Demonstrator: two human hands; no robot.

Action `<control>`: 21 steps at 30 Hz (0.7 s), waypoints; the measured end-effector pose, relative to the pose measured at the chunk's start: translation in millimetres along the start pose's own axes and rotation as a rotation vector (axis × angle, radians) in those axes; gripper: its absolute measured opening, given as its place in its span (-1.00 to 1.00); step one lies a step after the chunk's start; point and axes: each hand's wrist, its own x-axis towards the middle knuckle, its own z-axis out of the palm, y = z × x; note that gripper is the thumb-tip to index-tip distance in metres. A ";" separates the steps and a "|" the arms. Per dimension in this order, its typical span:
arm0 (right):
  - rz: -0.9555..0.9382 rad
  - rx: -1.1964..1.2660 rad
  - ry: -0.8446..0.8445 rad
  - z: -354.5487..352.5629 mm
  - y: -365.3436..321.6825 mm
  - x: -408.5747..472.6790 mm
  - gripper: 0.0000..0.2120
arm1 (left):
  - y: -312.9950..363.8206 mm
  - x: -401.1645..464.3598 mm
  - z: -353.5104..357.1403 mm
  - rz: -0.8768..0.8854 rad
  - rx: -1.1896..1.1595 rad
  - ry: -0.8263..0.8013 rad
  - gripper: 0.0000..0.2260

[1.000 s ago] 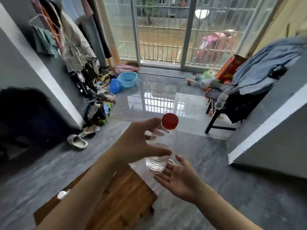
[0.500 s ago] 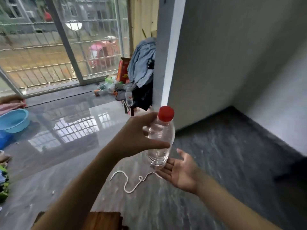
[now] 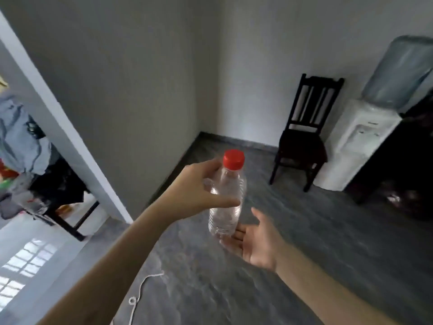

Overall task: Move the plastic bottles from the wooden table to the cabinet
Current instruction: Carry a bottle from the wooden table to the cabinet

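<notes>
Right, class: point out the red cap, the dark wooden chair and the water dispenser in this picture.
red cap (image 3: 233, 159): head view, on its ribbed side.
dark wooden chair (image 3: 302, 146): head view, on its seat.
water dispenser (image 3: 358, 141): head view, on its white front panel.

1. The left hand (image 3: 194, 195) reaches forward on a bare, extended arm, thumb and fingers closed around a held object.
2. The right hand (image 3: 257, 240) lies palm-up and slack-fingered just below and to the right of it, forearm bare, gripping nothing.
</notes>
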 end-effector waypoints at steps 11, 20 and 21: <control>-0.221 0.331 0.051 -194.9 -105.3 -105.8 -0.17 | 114.4 145.8 189.1 0.258 -0.033 -0.306 -0.60; -0.388 0.514 0.129 -305.5 -144.9 -182.8 -0.18 | 186.7 213.3 315.3 0.401 -0.129 -0.565 -0.59; -0.401 0.540 0.136 -314.4 -146.4 -187.6 -0.18 | 190.9 220.6 326.6 0.410 -0.129 -0.587 -0.60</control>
